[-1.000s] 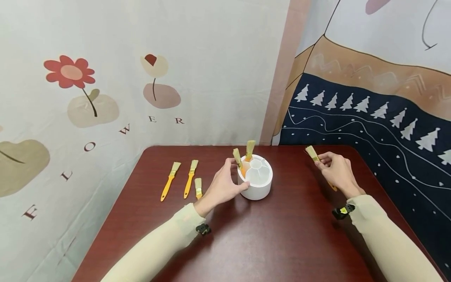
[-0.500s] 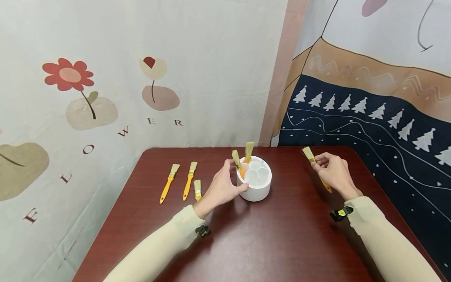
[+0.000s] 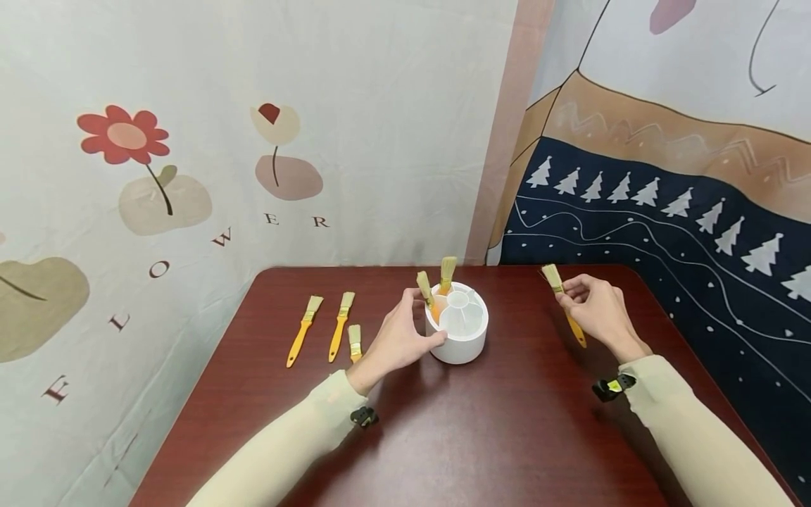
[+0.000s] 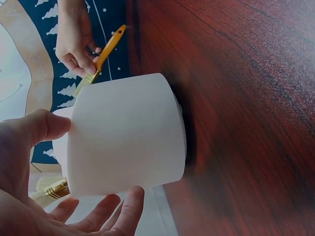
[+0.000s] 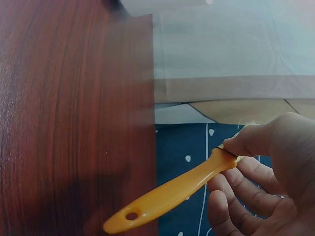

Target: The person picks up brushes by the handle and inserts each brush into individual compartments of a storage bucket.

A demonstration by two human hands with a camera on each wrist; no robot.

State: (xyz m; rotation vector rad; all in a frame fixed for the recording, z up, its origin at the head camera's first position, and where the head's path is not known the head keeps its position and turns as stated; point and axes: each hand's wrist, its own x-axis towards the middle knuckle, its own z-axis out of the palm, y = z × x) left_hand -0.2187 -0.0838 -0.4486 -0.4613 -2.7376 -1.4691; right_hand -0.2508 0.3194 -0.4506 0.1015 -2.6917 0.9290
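A round white divided holder [image 3: 461,348] stands on the table. My left hand [image 3: 404,334] holds its left side, thumb near the front rim and fingers round the back. Two paintbrushes lean in it, bristles up: one at the back [image 3: 448,267], the other near my left fingers [image 3: 425,285]. To the right, my right hand [image 3: 598,308] pinches a third paintbrush [image 5: 170,196] near the top of its yellow handle. That brush tilts, bristles up and to the left, handle end down. In the left wrist view the holder's smooth white wall [image 4: 128,132] hides its compartments.
Left of the holder lie a paintbrush [image 3: 304,331], another paintbrush [image 3: 342,327] and a third paintbrush [image 3: 355,341], the last partly behind my left wrist. The red-brown table [image 3: 481,436] ends at a printed cloth backdrop [image 3: 380,141].
My right hand has shifted slightly left with its paintbrush, whose handle end has swung left and down a little. My left hand stays on the holder.
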